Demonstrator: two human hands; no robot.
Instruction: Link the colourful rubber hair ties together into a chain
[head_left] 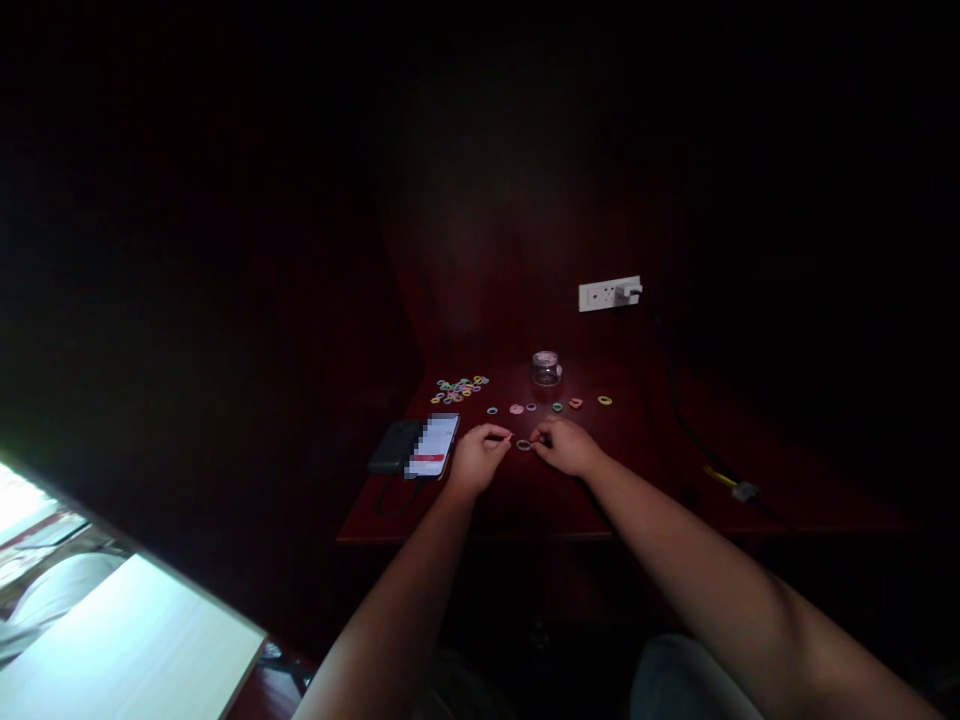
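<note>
Left hand: the left hand (480, 458) rests on the worktop (540, 500) with its fingertips pinched together on the 9 o'clock side of a small ring (523, 445).
Right hand: the right hand (568, 447) lies curled at the ring's 3 o'clock side, its fingertips closed on that edge; whether it truly grips is hard to tell in the dim light.
Small ring: it sits between the two hands, just above the dark red worktop surface or on it; I cannot tell which.
Row of rings: a loose row of coloured rings (555, 405) lies at 12 o'clock from the hands, apart from them.
Heap of rings: a heap of coloured rings (459, 388) lies at 11 o'clock.
Jar: a small glass jar (546, 369) stands at 12 o'clock behind the row.
Phone: a lit phone (433, 446) lies at 9 o'clock, just beside the left hand, with a dark power bank (394, 447) touching its far side.
Wall: a white socket (609, 293) with a plug in it sits at 1 o'clock.
</note>
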